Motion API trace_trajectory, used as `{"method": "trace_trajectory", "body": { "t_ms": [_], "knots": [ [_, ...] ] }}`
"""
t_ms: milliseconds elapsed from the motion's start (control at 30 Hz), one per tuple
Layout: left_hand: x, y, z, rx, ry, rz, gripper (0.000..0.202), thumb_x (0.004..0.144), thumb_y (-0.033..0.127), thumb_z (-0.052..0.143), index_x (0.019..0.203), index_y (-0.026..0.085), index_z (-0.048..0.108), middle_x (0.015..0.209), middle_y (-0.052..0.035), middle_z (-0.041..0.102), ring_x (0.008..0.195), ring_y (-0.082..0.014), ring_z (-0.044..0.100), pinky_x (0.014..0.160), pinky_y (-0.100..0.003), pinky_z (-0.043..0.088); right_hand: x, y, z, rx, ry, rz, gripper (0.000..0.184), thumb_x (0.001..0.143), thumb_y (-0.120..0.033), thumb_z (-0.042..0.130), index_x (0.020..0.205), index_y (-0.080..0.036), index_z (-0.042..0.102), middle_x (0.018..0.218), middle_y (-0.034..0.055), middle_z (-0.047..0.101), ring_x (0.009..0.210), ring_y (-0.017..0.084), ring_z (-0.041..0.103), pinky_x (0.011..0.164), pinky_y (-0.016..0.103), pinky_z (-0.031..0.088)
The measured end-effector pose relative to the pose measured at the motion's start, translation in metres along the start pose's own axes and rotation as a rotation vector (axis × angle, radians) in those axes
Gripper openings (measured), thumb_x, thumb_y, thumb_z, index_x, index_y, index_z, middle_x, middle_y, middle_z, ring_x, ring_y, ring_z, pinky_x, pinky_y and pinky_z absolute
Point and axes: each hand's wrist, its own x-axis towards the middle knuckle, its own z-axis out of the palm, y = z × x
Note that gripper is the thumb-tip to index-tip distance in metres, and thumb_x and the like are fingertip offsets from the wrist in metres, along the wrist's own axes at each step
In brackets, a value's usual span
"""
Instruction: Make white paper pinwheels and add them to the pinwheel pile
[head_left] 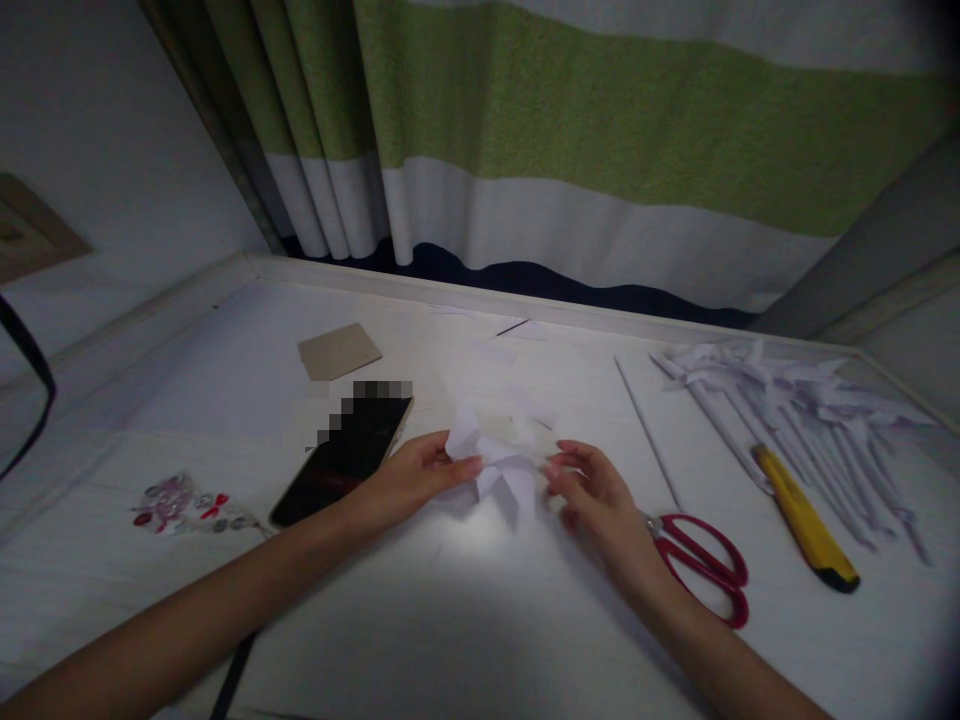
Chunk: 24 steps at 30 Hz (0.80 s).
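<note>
A folded white paper pinwheel [499, 475], its points sticking out, is held up above the middle of the white table. My left hand [420, 475] grips its left side, thumb on top and fingers curled beneath. On the other side, my right hand [592, 490] pinches at the pinwheel's right edge with thumb and fingertips; the exact contact is slightly blurred. Red-handled scissors [701, 565] lie by my right wrist, their blades mostly hidden behind the hand. A thin white rolled-paper stick [649, 435] rests beyond my right hand.
Several paper pinwheels on sticks [795, 400] are piled at the right, with a yellow utility knife [806, 520] beside them. Left of centre lie a phone [341, 455], a beaded charm [176, 502] and a brown card [340, 351]. A green-and-white curtain [600, 120] hangs behind the table.
</note>
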Motion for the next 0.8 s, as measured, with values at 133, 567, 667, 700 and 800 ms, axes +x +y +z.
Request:
{"method": "trace_trajectory", "body": {
  "t_ms": [133, 567, 667, 700, 800],
  "knots": [
    [0.0, -0.002, 0.0, -0.011, -0.012, -0.008, 0.029, 0.07, 0.034, 0.06, 0.089, 0.012, 0.058, 0.079, -0.0043, 0.062, 0.069, -0.0148, 0.055, 0.064, -0.025, 0.039, 0.003, 0.006, 0.004, 0.146, -0.064, 0.097, 0.04, 0.062, -0.033, 0.065, 0.095, -0.017, 0.05, 0.077, 0.0033, 0.057, 0.06, 0.014, 0.056, 0.037, 0.02, 0.043],
    [0.001, -0.012, 0.002, -0.216, -0.108, -0.067, 0.027, 0.068, 0.031, 0.064, 0.087, 0.013, 0.06, 0.077, -0.0035, 0.064, 0.067, -0.0133, 0.057, 0.063, -0.023, 0.04, -0.007, 0.0, 0.006, 0.014, 0.049, -0.078, 0.011, 0.067, -0.023, 0.063, 0.076, -0.017, 0.062, 0.059, -0.0008, 0.059, 0.045, 0.01, 0.051, 0.04, 0.022, 0.044],
    [0.003, -0.014, 0.001, -0.306, -0.086, -0.083, 0.024, 0.068, 0.031, 0.064, 0.083, 0.013, 0.06, 0.074, -0.0028, 0.064, 0.068, -0.0133, 0.057, 0.064, -0.023, 0.041, -0.01, 0.001, 0.006, -0.101, 0.053, -0.209, 0.009, 0.069, -0.021, 0.062, 0.078, -0.019, 0.064, 0.067, 0.0015, 0.061, 0.05, 0.011, 0.053, 0.044, 0.024, 0.046],
    [0.003, -0.014, 0.0, -0.327, -0.078, -0.089, 0.023, 0.068, 0.031, 0.064, 0.082, 0.013, 0.061, 0.073, -0.0029, 0.064, 0.068, -0.0131, 0.057, 0.065, -0.024, 0.042, -0.011, 0.0, 0.006, -0.133, 0.044, -0.261, 0.009, 0.07, -0.02, 0.061, 0.078, -0.02, 0.064, 0.07, 0.0023, 0.062, 0.054, 0.012, 0.054, 0.046, 0.025, 0.047],
    [0.005, -0.013, 0.0, -0.357, -0.067, -0.101, 0.022, 0.069, 0.031, 0.064, 0.078, 0.012, 0.061, 0.075, -0.0035, 0.063, 0.069, -0.0128, 0.057, 0.072, -0.026, 0.042, -0.014, -0.002, 0.005, -0.217, 0.008, -0.413, 0.011, 0.072, -0.016, 0.058, 0.079, -0.021, 0.065, 0.075, 0.0035, 0.062, 0.062, 0.014, 0.057, 0.051, 0.027, 0.048]
  ]
}}
